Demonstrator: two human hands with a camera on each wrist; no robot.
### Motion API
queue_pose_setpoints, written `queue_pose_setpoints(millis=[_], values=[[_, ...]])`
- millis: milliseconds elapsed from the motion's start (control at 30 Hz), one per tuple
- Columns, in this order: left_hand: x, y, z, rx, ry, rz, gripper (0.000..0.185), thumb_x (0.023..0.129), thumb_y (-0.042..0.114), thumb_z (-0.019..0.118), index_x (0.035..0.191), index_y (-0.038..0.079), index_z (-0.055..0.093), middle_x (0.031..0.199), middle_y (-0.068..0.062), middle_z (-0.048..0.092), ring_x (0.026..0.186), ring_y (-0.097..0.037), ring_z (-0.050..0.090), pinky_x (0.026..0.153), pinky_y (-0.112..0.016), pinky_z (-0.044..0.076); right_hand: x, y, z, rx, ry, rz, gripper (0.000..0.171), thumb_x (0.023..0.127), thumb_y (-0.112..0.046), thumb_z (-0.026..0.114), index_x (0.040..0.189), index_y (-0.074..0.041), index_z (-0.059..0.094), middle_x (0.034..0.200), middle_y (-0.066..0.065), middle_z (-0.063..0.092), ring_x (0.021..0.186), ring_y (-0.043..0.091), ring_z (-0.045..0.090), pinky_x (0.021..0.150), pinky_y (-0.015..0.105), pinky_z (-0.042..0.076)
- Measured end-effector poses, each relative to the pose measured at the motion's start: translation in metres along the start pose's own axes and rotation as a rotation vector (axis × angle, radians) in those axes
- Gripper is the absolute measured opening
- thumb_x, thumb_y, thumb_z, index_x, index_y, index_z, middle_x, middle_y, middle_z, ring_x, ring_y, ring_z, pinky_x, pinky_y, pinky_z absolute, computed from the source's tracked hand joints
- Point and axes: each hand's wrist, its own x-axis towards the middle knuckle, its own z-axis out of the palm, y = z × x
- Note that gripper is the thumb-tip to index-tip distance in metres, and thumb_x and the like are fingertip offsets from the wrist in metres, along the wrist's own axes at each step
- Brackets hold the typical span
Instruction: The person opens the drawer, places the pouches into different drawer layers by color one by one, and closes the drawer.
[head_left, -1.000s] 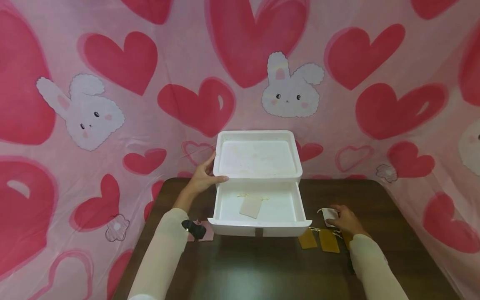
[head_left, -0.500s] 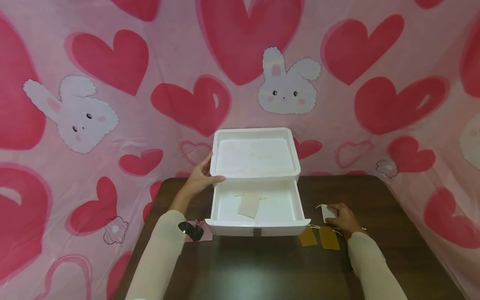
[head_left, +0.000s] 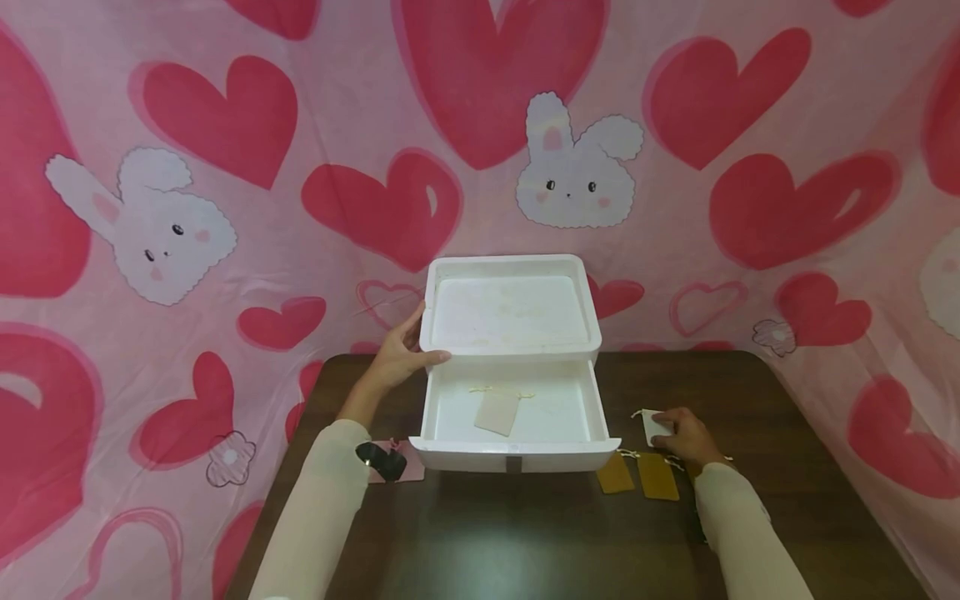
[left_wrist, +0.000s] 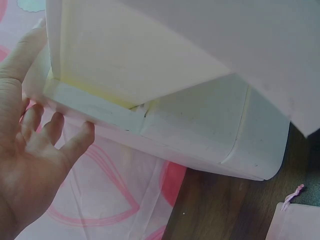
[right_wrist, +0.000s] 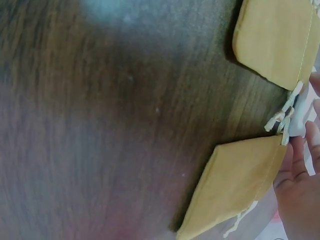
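A white plastic drawer unit stands at the back of the table with its drawer pulled out. My left hand grips the unit's left side, thumb at the front and fingers along the side wall; the left wrist view shows those fingers against the edge. Inside the drawer lies a cream drawstring pouch. To the right, my right hand pinches a white drawstring pouch between thumb and fingers. Just in front of that hand lie mustard drawstring pouches, which the right wrist view shows close up.
Left of the drawer, a pink pouch lies partly behind a dark strap on the left wrist. The dark wooden table ends against a pink heart-and-rabbit cloth. My right forearm covers part of the table's right side.
The head view has shifted slightly. A mustard pouch seen beside the right wrist a second ago is now mostly covered by it. The left hand keeps its hold on the drawer unit.
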Motion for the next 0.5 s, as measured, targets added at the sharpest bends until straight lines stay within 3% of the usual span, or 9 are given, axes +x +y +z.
queue_pose_setpoints(millis=[500], values=[[-0.0005,-0.0008,0.0001,-0.004,-0.003,-0.004,0.106,0.082,-0.002,0.080,0.164,0.019,0.017,0.168,-0.009,0.030,0.150,-0.029,0.038,0.116,-0.048,0.040,-0.0006,-0.0015,0.0042,0.029,0.054,0.011,0.022,0.082,-0.007,0.074,0.102,0.001,0.076,0.100,0.020,0.069,0.088,0.028,0.061,0.072,0.037,0.049]])
